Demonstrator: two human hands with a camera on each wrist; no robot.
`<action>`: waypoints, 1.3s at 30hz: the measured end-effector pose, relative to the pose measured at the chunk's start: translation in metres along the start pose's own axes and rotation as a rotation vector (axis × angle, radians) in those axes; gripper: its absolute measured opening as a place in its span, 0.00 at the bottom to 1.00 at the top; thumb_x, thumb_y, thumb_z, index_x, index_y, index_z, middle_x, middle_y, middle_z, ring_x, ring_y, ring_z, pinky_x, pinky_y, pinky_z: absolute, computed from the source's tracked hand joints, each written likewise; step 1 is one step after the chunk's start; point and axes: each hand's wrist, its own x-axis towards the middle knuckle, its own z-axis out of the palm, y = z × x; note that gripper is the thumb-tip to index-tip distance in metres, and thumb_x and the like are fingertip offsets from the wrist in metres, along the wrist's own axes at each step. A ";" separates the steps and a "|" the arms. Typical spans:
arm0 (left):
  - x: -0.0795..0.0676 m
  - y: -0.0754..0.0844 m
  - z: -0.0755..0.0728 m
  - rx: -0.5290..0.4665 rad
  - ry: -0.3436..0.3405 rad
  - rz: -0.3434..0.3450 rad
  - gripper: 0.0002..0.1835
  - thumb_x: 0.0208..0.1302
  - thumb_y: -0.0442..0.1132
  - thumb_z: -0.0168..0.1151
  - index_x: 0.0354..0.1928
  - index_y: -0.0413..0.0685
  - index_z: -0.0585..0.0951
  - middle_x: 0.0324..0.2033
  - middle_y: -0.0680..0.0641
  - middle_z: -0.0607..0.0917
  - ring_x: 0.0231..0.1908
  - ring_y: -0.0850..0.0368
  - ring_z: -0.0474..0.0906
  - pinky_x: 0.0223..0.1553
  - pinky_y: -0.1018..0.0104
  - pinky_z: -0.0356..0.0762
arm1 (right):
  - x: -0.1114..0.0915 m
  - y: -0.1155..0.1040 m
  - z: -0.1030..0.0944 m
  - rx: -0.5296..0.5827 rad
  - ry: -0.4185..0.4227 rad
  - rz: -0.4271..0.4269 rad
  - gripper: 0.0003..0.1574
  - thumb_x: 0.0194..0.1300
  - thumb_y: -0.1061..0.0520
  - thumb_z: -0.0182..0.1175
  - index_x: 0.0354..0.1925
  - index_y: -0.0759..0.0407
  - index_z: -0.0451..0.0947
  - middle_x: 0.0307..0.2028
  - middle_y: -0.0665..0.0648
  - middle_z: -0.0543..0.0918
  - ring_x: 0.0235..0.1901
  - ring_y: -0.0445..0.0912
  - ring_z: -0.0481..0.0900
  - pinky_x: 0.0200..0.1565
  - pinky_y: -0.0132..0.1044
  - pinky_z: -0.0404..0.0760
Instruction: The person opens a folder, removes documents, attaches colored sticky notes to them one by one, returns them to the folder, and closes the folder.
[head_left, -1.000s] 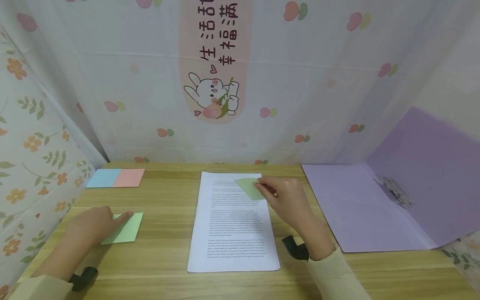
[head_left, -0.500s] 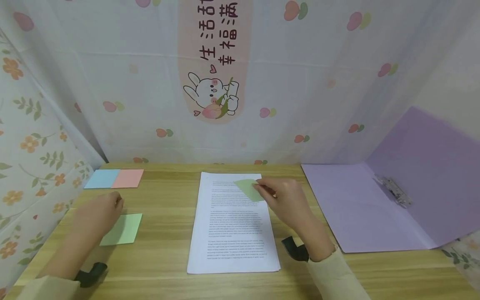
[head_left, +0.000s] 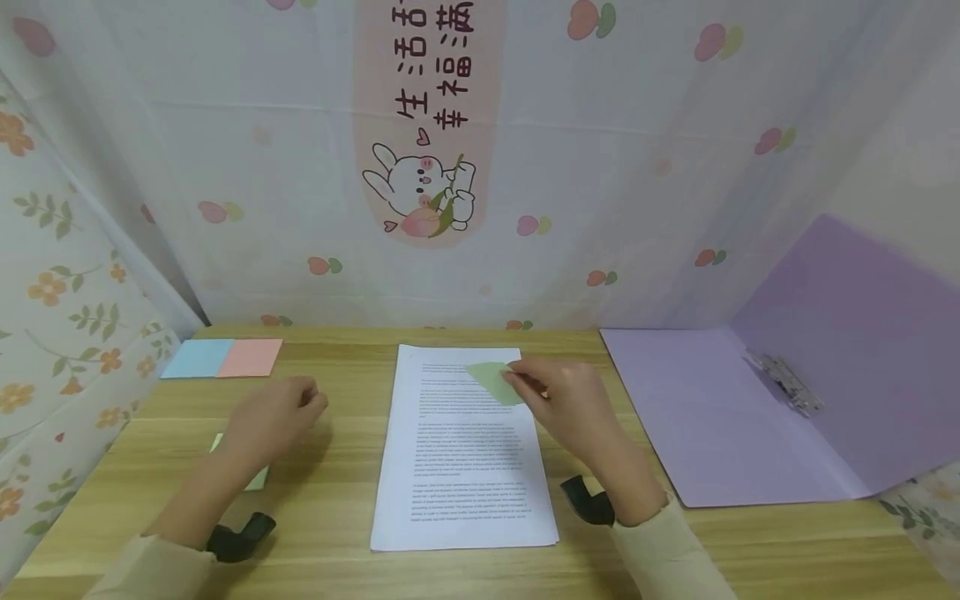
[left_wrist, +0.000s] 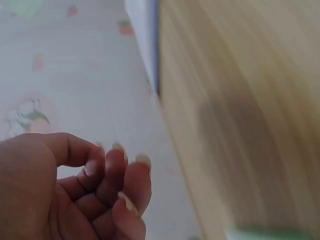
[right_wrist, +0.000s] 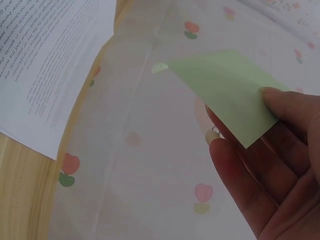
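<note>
The person's right hand (head_left: 567, 407) grasps a single light-green sticky note (head_left: 493, 385), thumb on its upper face and fingers beneath, at the edge nearest the palm. In the head view the note reaches leftward from the fingertips and overlaps the upper right part of the stack of printed sheets (head_left: 459, 467), one free corner pointing in toward the lines of text. The right wrist view suggests that it hangs in the air, apart from the paper, its sheet bowed and a far corner catching the light; how high it is held cannot be told. The stack's long axis runs away from the person across the bench (head_left: 330, 508), while the note looks roughly square and sits askew to the sheet's edges, so that angle and the gap beneath are probably the relations to mind. The right hand is plainly the nearer to the top of the page. The left hand (head_left: 276, 417) is above the bench, left of the stack and apart from it, its fingers loosely curled round nothing; its forearm partly hides the green sticky-note pad (head_left: 259, 479). The blue pad (head_left: 198, 358) and pink pad (head_left: 250, 357) lie edge to edge beyond it, and the purple clip folder (head_left: 667, 408) lies spread to the right.
</note>
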 end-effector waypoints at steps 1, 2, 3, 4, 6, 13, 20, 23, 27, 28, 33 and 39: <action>0.002 0.006 0.001 -0.030 -0.015 -0.001 0.19 0.75 0.44 0.49 0.22 0.49 0.71 0.16 0.53 0.70 0.18 0.58 0.64 0.21 0.65 0.60 | 0.000 0.000 0.001 -0.001 -0.004 -0.002 0.05 0.62 0.60 0.71 0.37 0.60 0.89 0.28 0.54 0.90 0.24 0.40 0.86 0.28 0.30 0.83; 0.003 0.013 0.003 -0.062 -0.030 0.002 0.20 0.76 0.46 0.48 0.22 0.49 0.72 0.17 0.52 0.72 0.19 0.57 0.65 0.22 0.65 0.61 | 0.000 -0.001 0.001 -0.004 -0.005 -0.004 0.05 0.62 0.60 0.71 0.37 0.60 0.89 0.28 0.54 0.91 0.24 0.41 0.86 0.28 0.30 0.83; 0.005 0.020 0.005 -0.092 -0.044 0.007 0.22 0.77 0.48 0.48 0.23 0.49 0.73 0.17 0.52 0.74 0.19 0.57 0.67 0.22 0.65 0.63 | -0.001 -0.001 0.002 -0.007 -0.008 -0.009 0.05 0.61 0.61 0.71 0.37 0.61 0.89 0.28 0.54 0.91 0.24 0.41 0.86 0.28 0.30 0.83; 0.007 0.027 0.007 -0.117 -0.059 0.009 0.22 0.78 0.51 0.48 0.24 0.49 0.75 0.18 0.52 0.76 0.20 0.57 0.69 0.24 0.64 0.65 | -0.001 -0.001 0.003 -0.012 -0.010 -0.014 0.04 0.61 0.61 0.71 0.36 0.61 0.89 0.28 0.54 0.91 0.24 0.40 0.86 0.29 0.30 0.83; 0.011 0.042 0.013 -0.194 -0.086 0.010 0.24 0.78 0.55 0.49 0.27 0.48 0.78 0.21 0.50 0.79 0.22 0.57 0.73 0.25 0.64 0.69 | -0.001 -0.001 0.004 -0.021 -0.012 -0.026 0.04 0.60 0.62 0.71 0.36 0.61 0.89 0.28 0.54 0.91 0.25 0.40 0.86 0.29 0.30 0.83; 0.027 0.087 0.036 -0.551 -0.152 -0.026 0.24 0.77 0.54 0.52 0.41 0.40 0.85 0.33 0.44 0.85 0.26 0.56 0.80 0.30 0.65 0.79 | -0.003 -0.002 0.006 -0.045 -0.011 -0.061 0.08 0.56 0.66 0.73 0.37 0.59 0.90 0.32 0.53 0.92 0.27 0.41 0.87 0.29 0.30 0.83; 0.035 0.115 0.050 -0.775 -0.172 -0.055 0.26 0.77 0.55 0.51 0.47 0.38 0.85 0.35 0.44 0.89 0.27 0.56 0.84 0.31 0.67 0.83 | -0.003 -0.004 0.010 -0.081 -0.015 -0.126 0.10 0.55 0.64 0.75 0.37 0.54 0.91 0.33 0.51 0.92 0.30 0.42 0.89 0.31 0.32 0.85; 0.036 0.119 0.053 -0.806 -0.151 -0.080 0.22 0.75 0.53 0.56 0.47 0.40 0.86 0.34 0.44 0.90 0.26 0.56 0.83 0.31 0.68 0.83 | -0.003 -0.005 0.013 -0.093 -0.013 -0.154 0.09 0.54 0.63 0.75 0.36 0.54 0.90 0.32 0.50 0.92 0.31 0.42 0.89 0.32 0.32 0.85; 0.036 0.119 0.056 -0.797 -0.120 -0.070 0.17 0.72 0.47 0.62 0.47 0.40 0.87 0.34 0.43 0.90 0.25 0.57 0.83 0.32 0.68 0.83 | -0.002 -0.007 0.015 -0.118 -0.028 -0.162 0.09 0.54 0.63 0.76 0.35 0.53 0.90 0.32 0.49 0.92 0.31 0.41 0.90 0.32 0.31 0.85; 0.036 0.118 0.056 -0.795 -0.114 -0.064 0.17 0.71 0.46 0.62 0.48 0.40 0.86 0.34 0.43 0.90 0.25 0.56 0.82 0.32 0.68 0.83 | -0.002 -0.008 0.016 -0.126 -0.039 -0.159 0.09 0.54 0.62 0.76 0.35 0.52 0.90 0.32 0.49 0.92 0.31 0.41 0.90 0.32 0.31 0.84; 0.035 0.112 0.057 -0.803 -0.091 -0.045 0.15 0.72 0.42 0.61 0.49 0.37 0.85 0.36 0.38 0.89 0.25 0.54 0.83 0.31 0.68 0.84 | -0.002 -0.010 0.019 -0.132 -0.119 -0.140 0.11 0.56 0.54 0.77 0.39 0.51 0.90 0.35 0.48 0.92 0.33 0.40 0.90 0.33 0.31 0.85; 0.034 0.107 0.056 -0.780 -0.080 -0.046 0.13 0.72 0.40 0.61 0.49 0.37 0.85 0.36 0.39 0.87 0.28 0.49 0.84 0.31 0.68 0.84 | -0.004 -0.009 0.019 -0.010 -0.187 -0.077 0.21 0.58 0.42 0.74 0.44 0.52 0.90 0.40 0.49 0.92 0.35 0.42 0.89 0.35 0.29 0.83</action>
